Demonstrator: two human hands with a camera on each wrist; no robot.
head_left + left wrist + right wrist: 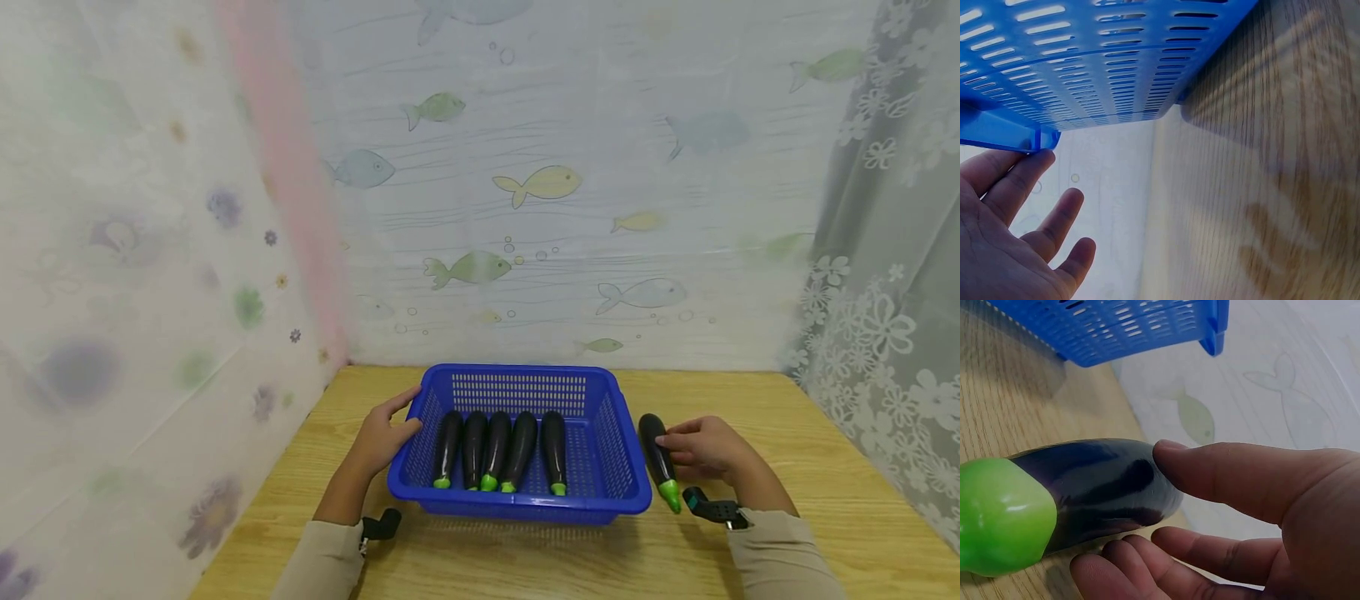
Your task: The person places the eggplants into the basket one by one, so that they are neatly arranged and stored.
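A blue plastic basket (517, 502) with slotted walls stands on the table and holds several dark eggplants (521, 450) lying side by side, green ends toward me. At its left rim my left hand (381, 437) rests with thumb and fingers spread; in the left wrist view, fairly straight fingertips (1040, 161) touch the rim from outside. Just right of the basket is a single eggplant (656, 446) with a green stem end. My right hand (708, 448) holds it near its dark rounded end, thumb (1210, 472) on one side, fingers along the other.
The wood-grain table (480, 558) reaches back to a wall sheet (547, 233) printed with fish. A flower-printed sheet (150, 292) hangs along the left side, and a lacy curtain (892, 333) on the right. Each wrist wears a black camera mount (716, 508).
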